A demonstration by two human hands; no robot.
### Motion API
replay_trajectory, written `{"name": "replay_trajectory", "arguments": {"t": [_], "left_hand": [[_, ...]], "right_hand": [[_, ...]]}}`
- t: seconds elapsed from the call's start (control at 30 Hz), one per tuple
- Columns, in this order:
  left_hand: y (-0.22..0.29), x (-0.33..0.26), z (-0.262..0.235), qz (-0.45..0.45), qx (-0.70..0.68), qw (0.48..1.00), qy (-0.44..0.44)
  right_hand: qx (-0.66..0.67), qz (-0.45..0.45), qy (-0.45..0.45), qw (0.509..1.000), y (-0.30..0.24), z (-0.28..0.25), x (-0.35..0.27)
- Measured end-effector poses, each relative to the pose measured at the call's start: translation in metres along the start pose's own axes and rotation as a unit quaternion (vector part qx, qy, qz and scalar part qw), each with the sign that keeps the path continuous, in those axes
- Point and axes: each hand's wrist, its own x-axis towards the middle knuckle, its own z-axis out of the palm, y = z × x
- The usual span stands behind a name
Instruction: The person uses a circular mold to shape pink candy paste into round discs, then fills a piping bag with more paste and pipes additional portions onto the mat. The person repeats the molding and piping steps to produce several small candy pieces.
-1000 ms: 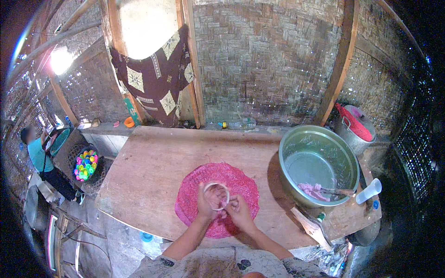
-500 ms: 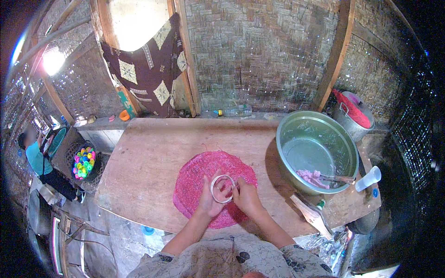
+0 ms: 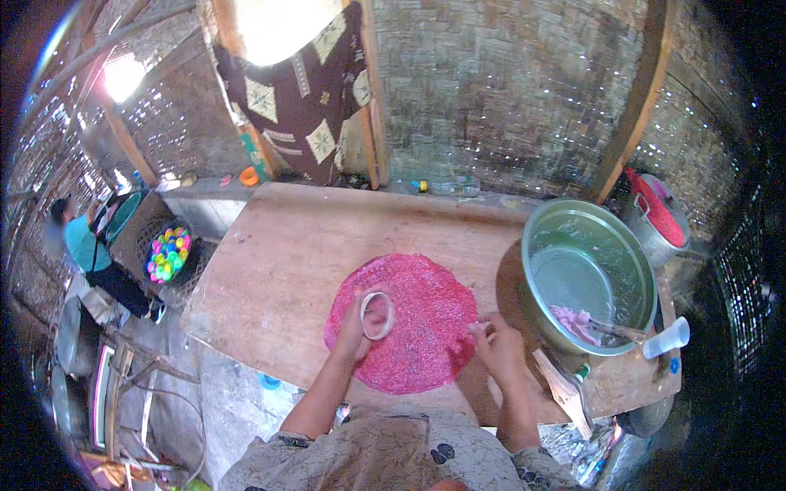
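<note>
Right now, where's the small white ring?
In the head view, the small white ring sits on the pink round mat, at the left hand, left of the metal basin.

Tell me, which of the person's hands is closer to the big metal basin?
The right. The right hand lies at the pink mat's right edge, just beside the basin. The left hand holds a small clear ring on the mat's left part, farther away.

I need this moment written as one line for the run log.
left hand: holds pale ring on pink round mat | right hand: at mat's right edge | metal basin: right, on wooden table
</note>
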Motion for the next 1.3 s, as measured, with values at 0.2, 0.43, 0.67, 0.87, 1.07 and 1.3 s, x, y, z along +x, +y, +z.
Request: {"name": "replay_trajectory", "arguments": {"t": [0.2, 0.43, 0.67, 0.87, 1.07, 1.3], "left_hand": [[-0.01, -0.011, -0.039, 0.271, 0.722, 0.636, -0.03], [0.042, -0.029, -0.093, 0.249, 0.576, 0.759, 0.176], [-0.001, -0.049, -0.068, 0.088, 0.659, 0.736, 0.124], [-0.021, -0.034, -0.082, 0.099, 0.665, 0.729, 0.128], [0.01, -0.031, -0.091, 0.168, 0.527, 0.82, 0.15], [0.043, -0.071, 0.007, 0.207, 0.522, 0.803, -0.2]], "right_hand": [[0.005, 0.01, -0.045, 0.999, 0.039, -0.006, -0.016], [0.051, 0.058, 0.011, 0.997, 0.088, -0.077, -0.056], [-0.388, 0.202, -0.019, 0.899, 0.169, -0.137, -0.132], [-0.182, 0.184, -0.02, 0.966, 0.207, -0.118, -0.147], [-0.017, 0.149, -0.014, 0.989, 0.169, -0.11, -0.157], [0.265, 0.211, -0.345, 0.875, 0.045, -0.059, -0.095]]}}
